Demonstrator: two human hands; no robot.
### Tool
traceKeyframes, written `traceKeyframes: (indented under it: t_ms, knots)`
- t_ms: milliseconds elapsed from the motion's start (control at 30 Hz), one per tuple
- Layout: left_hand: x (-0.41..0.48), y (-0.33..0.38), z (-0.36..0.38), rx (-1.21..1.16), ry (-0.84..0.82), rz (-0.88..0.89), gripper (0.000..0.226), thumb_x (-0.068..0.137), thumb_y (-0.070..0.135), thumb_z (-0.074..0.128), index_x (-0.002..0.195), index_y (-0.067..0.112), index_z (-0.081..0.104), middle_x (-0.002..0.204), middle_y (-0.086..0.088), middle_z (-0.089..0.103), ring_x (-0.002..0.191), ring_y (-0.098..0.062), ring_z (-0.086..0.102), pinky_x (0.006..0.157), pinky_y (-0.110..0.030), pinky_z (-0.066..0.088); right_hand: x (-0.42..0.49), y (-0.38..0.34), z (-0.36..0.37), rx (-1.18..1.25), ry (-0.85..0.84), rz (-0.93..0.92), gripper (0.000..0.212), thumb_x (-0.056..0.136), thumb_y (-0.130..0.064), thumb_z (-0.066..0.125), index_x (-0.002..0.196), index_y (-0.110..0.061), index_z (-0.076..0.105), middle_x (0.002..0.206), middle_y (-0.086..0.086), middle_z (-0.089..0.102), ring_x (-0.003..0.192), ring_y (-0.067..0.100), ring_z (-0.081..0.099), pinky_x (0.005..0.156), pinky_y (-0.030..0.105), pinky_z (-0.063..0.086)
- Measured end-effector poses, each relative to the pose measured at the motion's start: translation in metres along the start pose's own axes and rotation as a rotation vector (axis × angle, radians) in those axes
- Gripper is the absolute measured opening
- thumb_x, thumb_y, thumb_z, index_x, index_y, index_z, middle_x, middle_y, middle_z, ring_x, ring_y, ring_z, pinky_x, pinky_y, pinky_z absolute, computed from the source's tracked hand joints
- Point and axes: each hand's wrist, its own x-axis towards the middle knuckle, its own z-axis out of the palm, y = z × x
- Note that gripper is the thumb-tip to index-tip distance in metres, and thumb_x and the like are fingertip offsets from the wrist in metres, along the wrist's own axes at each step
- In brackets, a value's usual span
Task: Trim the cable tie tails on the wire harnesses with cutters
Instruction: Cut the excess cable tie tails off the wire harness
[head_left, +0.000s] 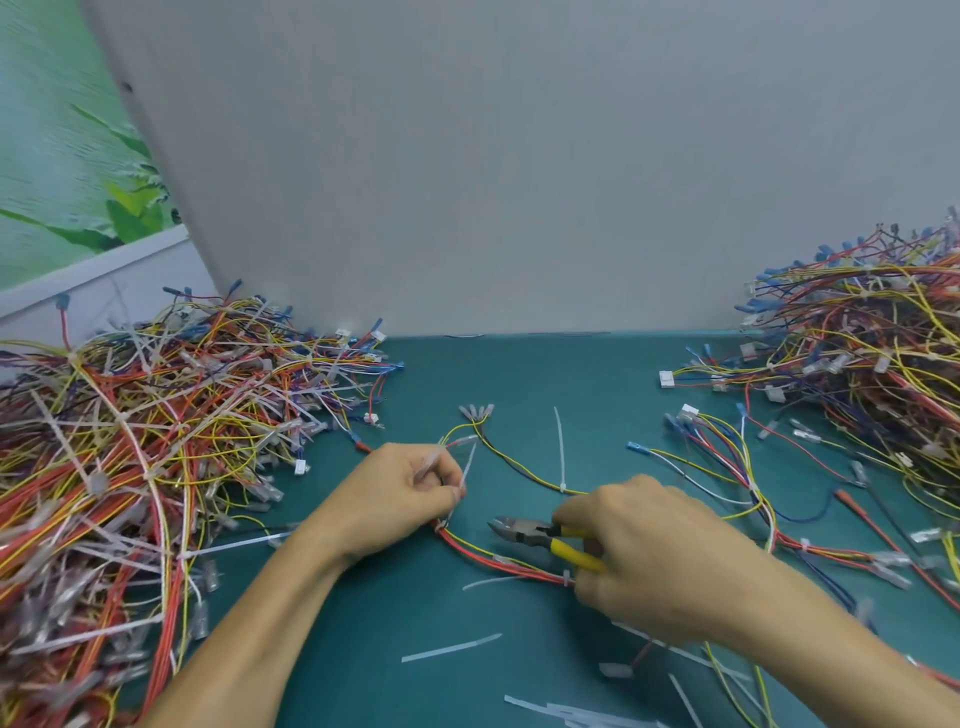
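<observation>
**cutters lined up left toward tie tail at left fingertips**

the left hand (405, 493) is curled round 1 harness (498, 564), the red and yellow wires running from its fingers right and toward the person, under the right hand (649, 556). the right hand is wrapped round the yellow grips of the cutters (540, 538). their nose points left, and the jaws look a little apart, though that is hard to tell.

the cable tie tail (469, 465) rises off the harness just beside the left fingertips. it runs up and away from the person, roughly across the cutters' axis. it lies left of the cutter nose, near but not touching. the left hand is at the tail and the right hand is the farther 1, so the cut likely needs a short move left, with the jaws set at the tail's base.

a left pile (156, 441) and a right pile (857, 364) of harnesses flank the green mat (519, 374). cut tails (452, 647) lie on it near the person.
</observation>
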Motion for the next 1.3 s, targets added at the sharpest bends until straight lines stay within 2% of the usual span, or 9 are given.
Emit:
traceKeyframes:
  t_ms: [133, 367, 467, 567, 733, 833, 1000, 1300]
  knots:
    - [0.001, -0.001, 0.0, -0.062, 0.003, -0.005, 0.014, 0.087, 0.005, 0.063, 0.074, 0.011, 0.063, 0.045, 0.011, 0.04, 0.046, -0.006, 0.03, 0.048, -0.019, 0.026, 0.014, -0.014, 0.001, 0.032, 0.008, 0.023, 0.016, 0.081, -0.031, 0.053, 0.084, -0.016, 0.054, 0.075, 0.005, 0.052, 0.075, 0.034, 0.05, 0.055, 0.03, 0.035]
    - [0.004, -0.007, 0.001, -0.121, 0.023, -0.003, 0.017, 0.088, 0.007, 0.064, 0.072, 0.014, 0.062, 0.045, 0.012, 0.034, 0.044, -0.007, 0.026, 0.044, -0.018, 0.022, 0.021, -0.027, 0.008, 0.055, -0.005, 0.016, 0.013, 0.08, -0.028, 0.056, 0.083, -0.016, 0.055, 0.07, 0.004, 0.048, 0.072, 0.034, 0.048, 0.052, 0.029, 0.033]
    - [0.005, -0.009, 0.001, -0.165, 0.021, 0.002, 0.015, 0.084, 0.016, 0.069, 0.071, 0.016, 0.061, 0.045, 0.012, 0.035, 0.044, -0.006, 0.026, 0.044, -0.018, 0.021, 0.022, -0.025, 0.008, 0.057, -0.013, 0.012, 0.014, 0.08, -0.028, 0.056, 0.077, -0.015, 0.05, 0.067, 0.003, 0.044, 0.07, 0.033, 0.046, 0.048, 0.027, 0.029]
    - [0.005, -0.009, 0.001, -0.184, 0.03, 0.007, 0.013, 0.074, 0.028, 0.066, 0.07, 0.016, 0.061, 0.044, 0.011, 0.036, 0.043, -0.006, 0.026, 0.043, -0.015, 0.022, 0.02, -0.022, 0.008, 0.062, -0.018, 0.018, 0.014, 0.079, -0.027, 0.056, 0.079, -0.014, 0.052, 0.067, 0.004, 0.045, 0.07, 0.033, 0.047, 0.047, 0.027, 0.029]
    - [0.005, -0.011, 0.002, -0.18, 0.038, 0.006, 0.014, 0.073, 0.029, 0.066, 0.07, 0.016, 0.062, 0.044, 0.011, 0.036, 0.044, -0.007, 0.027, 0.044, -0.017, 0.022, 0.021, -0.021, 0.008, 0.086, -0.004, 0.024, 0.014, 0.079, -0.028, 0.056, 0.078, -0.014, 0.052, 0.067, 0.004, 0.046, 0.071, 0.034, 0.049, 0.049, 0.029, 0.032]
    - [0.005, -0.01, 0.001, -0.186, 0.035, 0.005, 0.012, 0.074, 0.027, 0.066, 0.071, 0.016, 0.063, 0.044, 0.011, 0.036, 0.044, -0.007, 0.026, 0.043, -0.018, 0.022, 0.022, -0.022, 0.009, 0.108, -0.008, 0.021, 0.014, 0.078, -0.027, 0.055, 0.076, -0.014, 0.05, 0.066, 0.005, 0.047, 0.071, 0.033, 0.049, 0.049, 0.029, 0.033]
    - [0.005, -0.011, 0.001, -0.191, 0.025, -0.004, 0.018, 0.087, 0.008, 0.066, 0.072, 0.016, 0.062, 0.043, 0.011, 0.037, 0.043, -0.005, 0.027, 0.042, -0.016, 0.023, 0.022, -0.021, 0.009, 0.103, -0.009, 0.021, 0.015, 0.077, -0.027, 0.056, 0.084, -0.015, 0.056, 0.068, 0.005, 0.05, 0.071, 0.033, 0.051, 0.051, 0.03, 0.035]
    - [0.006, -0.009, 0.002, -0.216, 0.026, -0.01, 0.018, 0.088, 0.005, 0.064, 0.073, 0.014, 0.061, 0.042, 0.012, 0.036, 0.04, -0.003, 0.027, 0.042, -0.012, 0.022, 0.022, -0.021, 0.011, 0.095, -0.022, 0.014, 0.015, 0.077, -0.028, 0.055, 0.086, -0.016, 0.058, 0.069, 0.004, 0.05, 0.071, 0.032, 0.05, 0.05, 0.028, 0.035]
